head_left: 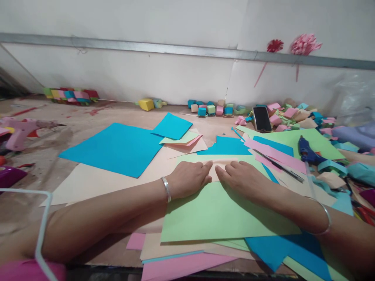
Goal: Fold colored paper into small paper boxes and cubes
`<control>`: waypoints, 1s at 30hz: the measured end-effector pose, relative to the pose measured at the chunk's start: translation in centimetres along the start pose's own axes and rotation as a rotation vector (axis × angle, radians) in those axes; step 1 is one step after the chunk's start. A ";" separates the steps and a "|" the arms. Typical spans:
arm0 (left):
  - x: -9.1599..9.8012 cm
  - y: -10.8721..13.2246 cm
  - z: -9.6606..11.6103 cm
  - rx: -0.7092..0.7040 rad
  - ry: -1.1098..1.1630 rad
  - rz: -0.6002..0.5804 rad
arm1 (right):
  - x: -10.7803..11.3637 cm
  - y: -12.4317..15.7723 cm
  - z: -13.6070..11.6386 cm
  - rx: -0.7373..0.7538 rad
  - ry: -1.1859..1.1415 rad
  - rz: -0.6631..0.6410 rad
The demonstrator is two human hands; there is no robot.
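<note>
My left hand (190, 177) and my right hand (241, 177) press side by side on a small folded peach paper strip (225, 162). The fingertips of both hands meet on it near the middle. The strip lies on a large light green sheet (216, 214) spread in front of me. Both wrists wear a silver bangle. A big blue sheet (115, 148) lies to the left over a peach sheet (96, 181).
A pink glue gun (22, 130) lies at far left, a blue glue gun (307, 152) at right, near a black phone (261, 119) and a dark pen-like tool (281, 166). Small folded paper cubes (211, 109) line the back. Paper scraps (299, 113) pile at right; paper flowers (304, 43) hang on the wall.
</note>
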State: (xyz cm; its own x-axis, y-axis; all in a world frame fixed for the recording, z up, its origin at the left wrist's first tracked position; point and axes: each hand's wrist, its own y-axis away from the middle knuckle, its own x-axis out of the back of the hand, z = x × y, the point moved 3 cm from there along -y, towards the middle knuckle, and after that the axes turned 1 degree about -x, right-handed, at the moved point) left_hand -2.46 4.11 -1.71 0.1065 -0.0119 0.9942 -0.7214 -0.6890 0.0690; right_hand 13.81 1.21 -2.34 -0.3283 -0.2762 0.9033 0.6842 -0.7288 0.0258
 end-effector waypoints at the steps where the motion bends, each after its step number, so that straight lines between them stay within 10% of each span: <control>1: 0.0 0.0 0.0 0.003 0.002 0.001 | 0.1 -0.1 0.1 -0.010 -0.013 0.002; 18: -0.4 -0.4 -0.2 0.000 0.039 -0.017 | -1.6 -0.8 1.6 -0.416 -0.145 -0.305; 30: -0.3 -0.2 -0.3 -0.007 0.048 -0.017 | -0.1 -0.3 2.6 -0.492 -0.081 -0.168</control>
State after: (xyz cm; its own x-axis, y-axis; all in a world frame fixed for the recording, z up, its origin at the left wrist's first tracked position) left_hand -2.51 4.49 -2.01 0.0855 0.0346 0.9957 -0.7248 -0.6836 0.0860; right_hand 15.36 3.06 -1.28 -0.3427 -0.0948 0.9347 0.2330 -0.9724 -0.0132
